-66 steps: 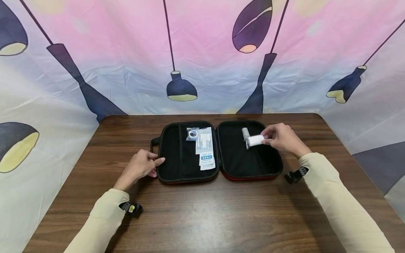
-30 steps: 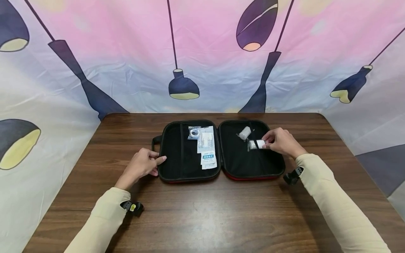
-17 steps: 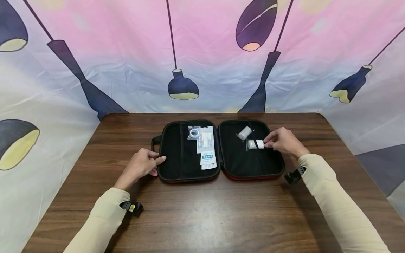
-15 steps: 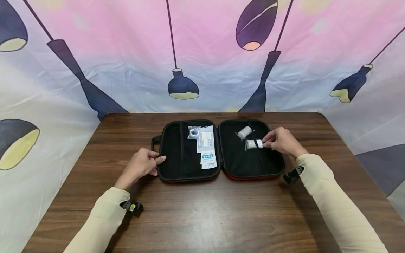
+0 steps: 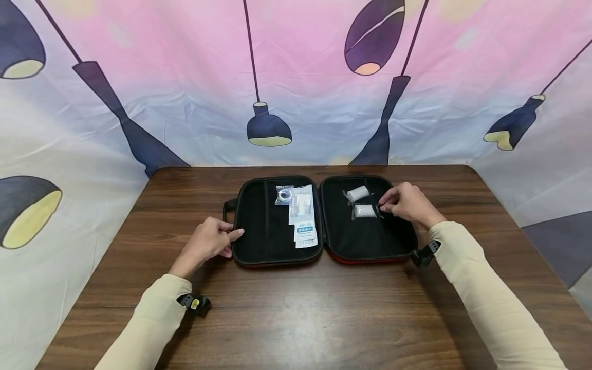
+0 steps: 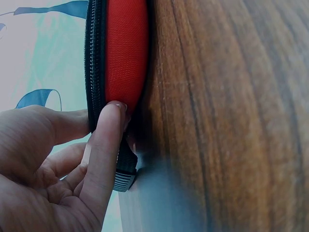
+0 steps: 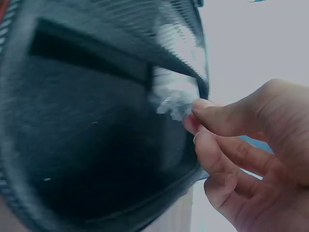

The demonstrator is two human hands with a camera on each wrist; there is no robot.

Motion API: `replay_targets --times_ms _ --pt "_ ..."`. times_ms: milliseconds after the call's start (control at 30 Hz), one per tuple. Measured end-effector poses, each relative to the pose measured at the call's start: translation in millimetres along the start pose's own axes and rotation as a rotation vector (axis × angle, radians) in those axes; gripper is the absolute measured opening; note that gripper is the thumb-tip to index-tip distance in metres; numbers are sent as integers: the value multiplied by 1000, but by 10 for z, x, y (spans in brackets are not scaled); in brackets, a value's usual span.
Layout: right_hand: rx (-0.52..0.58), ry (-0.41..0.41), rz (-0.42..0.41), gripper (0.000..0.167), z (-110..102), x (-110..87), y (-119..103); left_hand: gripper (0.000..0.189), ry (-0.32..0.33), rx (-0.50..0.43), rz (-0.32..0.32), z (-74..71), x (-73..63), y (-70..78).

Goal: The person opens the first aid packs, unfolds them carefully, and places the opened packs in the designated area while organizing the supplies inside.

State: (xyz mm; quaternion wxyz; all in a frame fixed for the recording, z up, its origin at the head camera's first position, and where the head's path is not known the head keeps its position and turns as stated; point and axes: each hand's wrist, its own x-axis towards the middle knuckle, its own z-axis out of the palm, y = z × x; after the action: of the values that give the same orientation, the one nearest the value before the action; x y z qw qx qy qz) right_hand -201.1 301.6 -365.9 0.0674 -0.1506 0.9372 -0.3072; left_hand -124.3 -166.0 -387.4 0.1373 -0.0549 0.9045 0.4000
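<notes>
A black-lined zip case (image 5: 250, 234) with a red outside lies unfolded flat on the table. My left hand (image 5: 209, 239) pinches its left edge beside the handle, thumb over the zipped rim (image 6: 96, 53). At the right half, my right hand (image 5: 407, 204) has thumb and finger together at the crinkled clear wrapper end of a white bandage roll (image 5: 365, 210). The edge of a black mesh pocket (image 7: 106, 29) crosses over this roll in the right wrist view. A second wrapped white roll (image 5: 358, 193) lies just behind it.
In the case's left half are a small clear packet with a ring-shaped item (image 5: 284, 195), a white printed packet (image 5: 301, 205) and a blue-and-white packet (image 5: 305, 231). The carry handle (image 5: 228, 206) sticks out left. A printed cloth (image 5: 203, 92) hangs behind the wooden table (image 5: 296, 318).
My right hand has brought the bandage roll down and slid it leftward under the pocket's black edge. The other roll has shifted and turned slightly. My left hand stays at the case's edge.
</notes>
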Motion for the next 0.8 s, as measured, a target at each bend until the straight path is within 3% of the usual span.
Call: replay_targets --times_ms 267,800 --pt "4 24 -58 16 -7 132 -257 52 -1 2 -7 8 3 -1" --pt "-30 -36 -118 35 309 544 -820 52 2 -6 -15 13 18 -3"
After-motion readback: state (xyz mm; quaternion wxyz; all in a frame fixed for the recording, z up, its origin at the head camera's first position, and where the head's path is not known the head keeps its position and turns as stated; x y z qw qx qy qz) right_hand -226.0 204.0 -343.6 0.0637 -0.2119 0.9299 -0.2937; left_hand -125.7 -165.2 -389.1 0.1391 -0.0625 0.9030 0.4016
